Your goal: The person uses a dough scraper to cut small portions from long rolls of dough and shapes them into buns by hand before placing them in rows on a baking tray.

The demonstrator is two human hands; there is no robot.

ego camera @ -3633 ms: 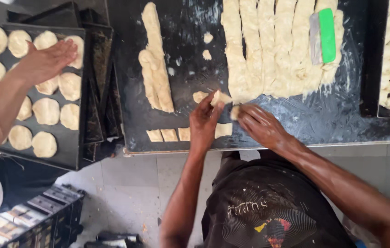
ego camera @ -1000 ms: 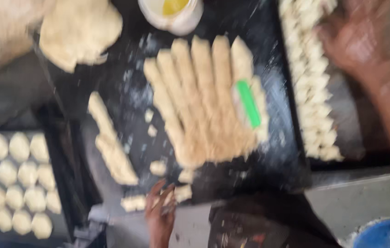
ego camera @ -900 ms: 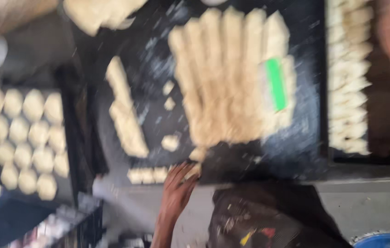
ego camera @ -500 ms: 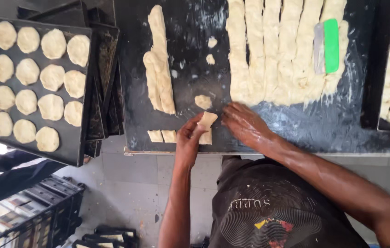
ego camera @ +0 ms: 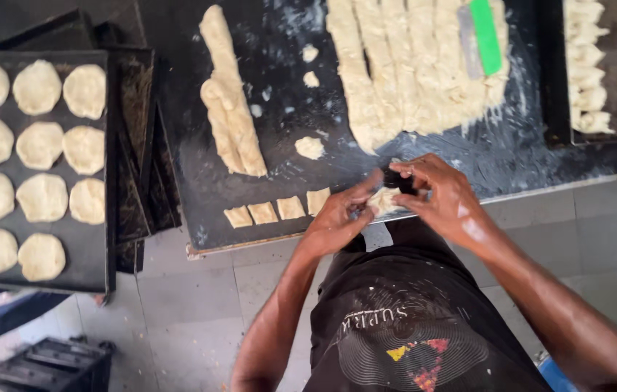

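Dough piece sits pinched between your two hands at frame centre, just over near edge of dark worktable. Your left hand comes up from lower centre, fingers curled closed onto dough. Your right hand reaches in from lower right, fingertips gripping same piece from above. Cut dough squares lie in row just left of left hand.

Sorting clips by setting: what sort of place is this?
Most likely a bakery workroom. Cut dough strips lie on a dark floured worktable, a black tray holds flattened dough rounds, and both hands shape a dough piece.
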